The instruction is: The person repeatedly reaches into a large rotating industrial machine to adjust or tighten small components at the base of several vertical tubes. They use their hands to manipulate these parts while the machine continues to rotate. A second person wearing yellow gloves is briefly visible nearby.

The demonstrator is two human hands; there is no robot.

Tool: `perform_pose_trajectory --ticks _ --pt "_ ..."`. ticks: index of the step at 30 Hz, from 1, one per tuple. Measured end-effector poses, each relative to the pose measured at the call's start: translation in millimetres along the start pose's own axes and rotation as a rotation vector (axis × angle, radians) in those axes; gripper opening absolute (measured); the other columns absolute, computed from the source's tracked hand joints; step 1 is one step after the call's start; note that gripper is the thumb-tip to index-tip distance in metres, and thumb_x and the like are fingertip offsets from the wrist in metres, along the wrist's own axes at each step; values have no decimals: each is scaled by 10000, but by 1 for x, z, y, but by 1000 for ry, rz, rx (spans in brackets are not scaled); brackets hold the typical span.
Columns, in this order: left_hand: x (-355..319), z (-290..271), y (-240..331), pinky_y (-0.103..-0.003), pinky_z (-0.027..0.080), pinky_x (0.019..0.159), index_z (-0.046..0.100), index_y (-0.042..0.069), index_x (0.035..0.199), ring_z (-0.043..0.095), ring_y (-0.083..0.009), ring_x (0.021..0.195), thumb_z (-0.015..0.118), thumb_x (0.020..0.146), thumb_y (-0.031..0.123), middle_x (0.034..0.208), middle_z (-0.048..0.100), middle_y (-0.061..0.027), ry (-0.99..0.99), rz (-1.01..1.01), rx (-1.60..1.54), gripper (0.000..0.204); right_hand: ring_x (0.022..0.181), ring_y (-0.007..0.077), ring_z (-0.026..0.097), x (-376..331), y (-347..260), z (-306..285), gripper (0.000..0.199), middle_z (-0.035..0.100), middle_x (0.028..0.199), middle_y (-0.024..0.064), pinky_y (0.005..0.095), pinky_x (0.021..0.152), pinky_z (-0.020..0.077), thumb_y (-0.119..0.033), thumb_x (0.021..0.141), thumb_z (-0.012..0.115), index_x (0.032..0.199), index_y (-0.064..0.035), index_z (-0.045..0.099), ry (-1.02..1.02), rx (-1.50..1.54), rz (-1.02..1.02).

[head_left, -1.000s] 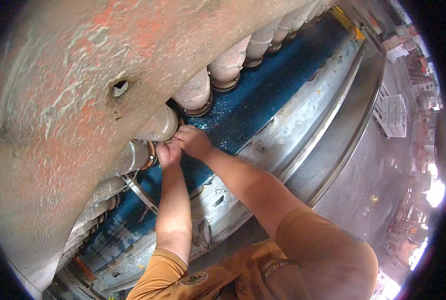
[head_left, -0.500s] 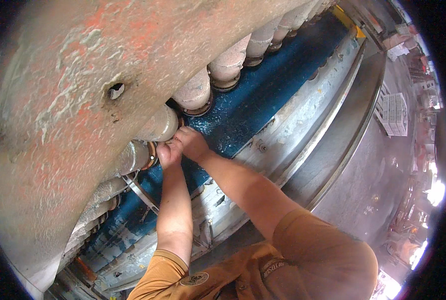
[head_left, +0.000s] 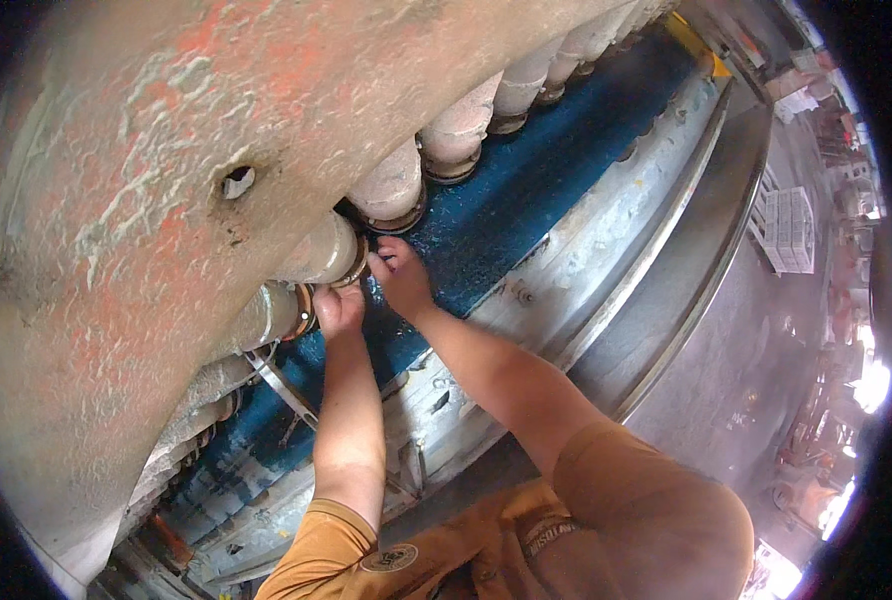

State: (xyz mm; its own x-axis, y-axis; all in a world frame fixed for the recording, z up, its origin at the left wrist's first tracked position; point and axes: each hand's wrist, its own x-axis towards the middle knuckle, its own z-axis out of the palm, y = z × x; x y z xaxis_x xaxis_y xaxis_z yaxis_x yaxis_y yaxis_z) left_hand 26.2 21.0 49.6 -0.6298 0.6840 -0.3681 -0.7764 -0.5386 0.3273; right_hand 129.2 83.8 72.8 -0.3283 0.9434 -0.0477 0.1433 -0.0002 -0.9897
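— With the left hand [head_left: 340,308], reaching up to the lower edge of a pale spout [head_left: 311,250], right by its brown rim [head_left: 357,265]. Cannot tell how far closed or on what, with the fingertips hidden there.

— And with the right hand [head_left: 404,280]?

— Held half open just beside the rim, fingers loosely bent and apart. Gripping nothing visible. Cannot tell about any touch on the rim.

— Where to find that spout, exactly?

— In a slanting row under the big mottled casing [head_left: 116,150], above the blue surface [head_left: 536,175]. Between a pinkish-grey spout [head_left: 386,187] to the upper right and an orange-ringed spout [head_left: 264,316] to the lower left.

— Anything else close by?

— Yes, see the slim metal bar [head_left: 281,388] slanting down toward the left forearm [head_left: 349,420]. Farther right, past the pale metal ledge [head_left: 576,240], notice a white crate [head_left: 788,232].
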Motion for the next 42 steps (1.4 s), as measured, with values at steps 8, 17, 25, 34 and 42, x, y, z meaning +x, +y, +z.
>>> perform_pose_trajectory --ticks 8,17,25,34,42 --pt "3 -28 22 -451 371 951 423 -15 1215 455 -305 1127 407 871 118 1226 479 -154 -441 -272 -131 369 873 197 579 11 17 27 267 586 947 85 315 707 487 -216 814 564 1014 -45 516 -445 490 270" --pt "2 -4 14 -447 412 883 440 25 1198 498 -289 1073 398 888 168 1188 508 -148 114 -134 -3 344 877 207 570 8 45 43 305 570 953 102 317 717 479 -142 783 583 1052 -28 494 -299 303 -24" --pt "-160 53 79 -423 408 893 400 35 1194 483 -302 1085 538 853 218 1167 490 -173 132 -122 526 411 744 157 570 -1 3 33 309 569 901 84 272 639 486 -110 789 579 1070 -41 473 -299 889 615" --pt "-277 -96 245 -329 462 779 563 20 997 590 -248 892 603 792 197 975 612 -128 413 80 2034 274 778 157 586 -2 11 33 286 577 945 62 270 684 489 -138 792 602 1049 -70 496 -388 792 643" --pt "-220 -141 195 -437 370 893 573 60 985 485 -332 1028 566 742 132 1069 553 -171 116 -56 2674 253 793 162 586 9 57 30 286 578 943 67 258 659 493 -152 789 618 1035 -60 505 -424 519 30"
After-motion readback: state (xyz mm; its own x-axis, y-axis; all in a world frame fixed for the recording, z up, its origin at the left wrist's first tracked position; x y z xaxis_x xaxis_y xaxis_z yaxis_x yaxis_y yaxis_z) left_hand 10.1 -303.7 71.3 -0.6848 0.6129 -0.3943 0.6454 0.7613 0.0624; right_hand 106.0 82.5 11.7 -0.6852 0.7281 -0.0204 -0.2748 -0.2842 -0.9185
